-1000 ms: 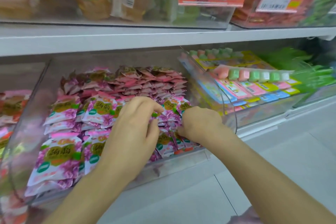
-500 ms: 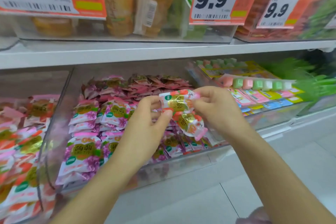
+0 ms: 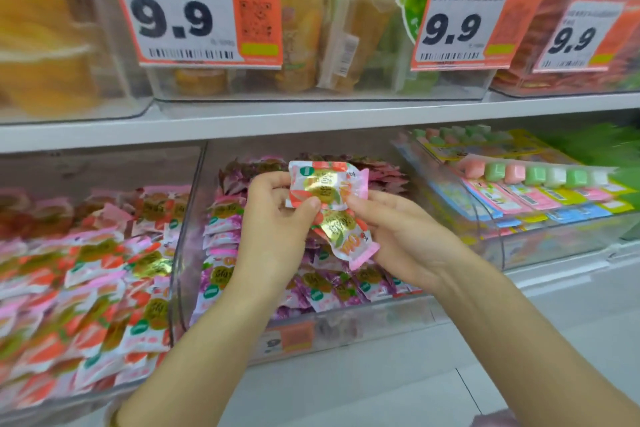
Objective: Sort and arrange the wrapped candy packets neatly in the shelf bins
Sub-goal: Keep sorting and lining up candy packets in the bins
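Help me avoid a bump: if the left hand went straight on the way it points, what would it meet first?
Likely the right hand, whose fingertips touch the same orange packet the left hand pinches; depth is unclear.

left grip (image 3: 277, 222) pinching, right grip (image 3: 408, 239) clasping

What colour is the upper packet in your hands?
The upper packet is white and orange-red with a gold centre, green badge and pink edge; head view.
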Motion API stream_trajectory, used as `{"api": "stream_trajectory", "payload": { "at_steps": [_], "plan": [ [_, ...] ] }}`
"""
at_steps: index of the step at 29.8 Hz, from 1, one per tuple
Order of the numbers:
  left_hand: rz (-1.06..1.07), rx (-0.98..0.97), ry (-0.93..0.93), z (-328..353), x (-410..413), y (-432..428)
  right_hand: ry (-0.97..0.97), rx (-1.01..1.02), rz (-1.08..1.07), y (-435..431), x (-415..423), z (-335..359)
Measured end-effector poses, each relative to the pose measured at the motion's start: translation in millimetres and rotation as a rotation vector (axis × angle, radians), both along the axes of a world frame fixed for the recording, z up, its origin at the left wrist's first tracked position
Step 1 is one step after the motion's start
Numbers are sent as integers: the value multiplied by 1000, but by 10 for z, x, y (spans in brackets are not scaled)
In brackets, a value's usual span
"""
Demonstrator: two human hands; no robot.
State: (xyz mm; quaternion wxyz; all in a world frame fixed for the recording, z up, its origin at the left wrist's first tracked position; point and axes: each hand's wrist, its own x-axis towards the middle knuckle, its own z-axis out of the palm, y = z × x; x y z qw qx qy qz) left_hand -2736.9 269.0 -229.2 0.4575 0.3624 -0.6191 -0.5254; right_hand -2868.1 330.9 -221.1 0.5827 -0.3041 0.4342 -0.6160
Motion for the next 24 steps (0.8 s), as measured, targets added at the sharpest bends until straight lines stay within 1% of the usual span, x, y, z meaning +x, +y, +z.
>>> {"api": "stream_trajectory", "payload": {
  "at_steps": [2,3,5,6,9,10,12,14,15,19,21,22,24],
  "plan": [
    [47,-17,20,29,68,28,-127,55,19,-14,121,-20],
    [65,-15,38,48,105,49,-152,79,25,-13,186,-19],
    [86,-13,65,90,194,96,-99,94,-9,-4,323,-6],
    [91,-12,62,112,246,120,-48,74,-65,4,399,16],
    [98,-6,52,176,470,178,218,-41,-273,-39,631,94],
    [96,-3,60,200,568,186,297,-75,-311,-79,709,124],
    [86,14,81,249,794,176,413,-131,-320,-172,866,204],
    [131,9,44,285,1067,97,522,-168,-285,-283,1032,284],
    [191,-4,24,290,1224,31,595,-178,-261,-352,1118,323],
    [520,-67,11,241,1843,-280,995,-270,-222,-753,1485,346],
    [577,-60,-20,174,2018,-357,1202,-285,-185,-988,1642,307],
    [583,-60,-32,124,2067,-385,1298,-275,-128,-1098,1707,301],
    [566,-68,-53,53,2105,-419,1461,-227,52,-1304,1793,322]
  ]
}}
